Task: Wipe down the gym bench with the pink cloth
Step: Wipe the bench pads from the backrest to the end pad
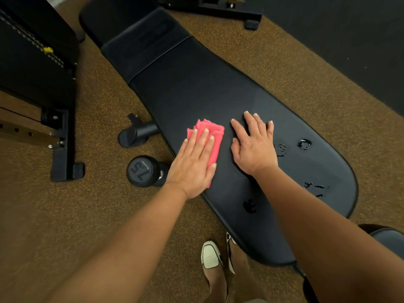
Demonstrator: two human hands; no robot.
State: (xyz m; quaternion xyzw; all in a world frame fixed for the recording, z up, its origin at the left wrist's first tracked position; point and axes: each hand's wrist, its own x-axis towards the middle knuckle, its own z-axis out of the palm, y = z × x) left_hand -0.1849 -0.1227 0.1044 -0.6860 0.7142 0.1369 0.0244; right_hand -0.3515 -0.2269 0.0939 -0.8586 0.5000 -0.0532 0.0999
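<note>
Cloth [213,130] lies folded on the bench [192,88], at its left edge, about midway along the pad. Left hand [192,165] lies flat on it, fingers straight and together, pressing rather than gripping; judged to spread pressure for a wiping stroke. Right hand [254,147] rests just right of the cloth, palm down, fingers spread, holding nothing; judged a brace while leaning over. Wet patches [304,144] lie right of and nearer than that hand, not yet wiped; the cloth must likely travel right. Dumbbell [143,170] stands on the floor, left of the bench.
</note>
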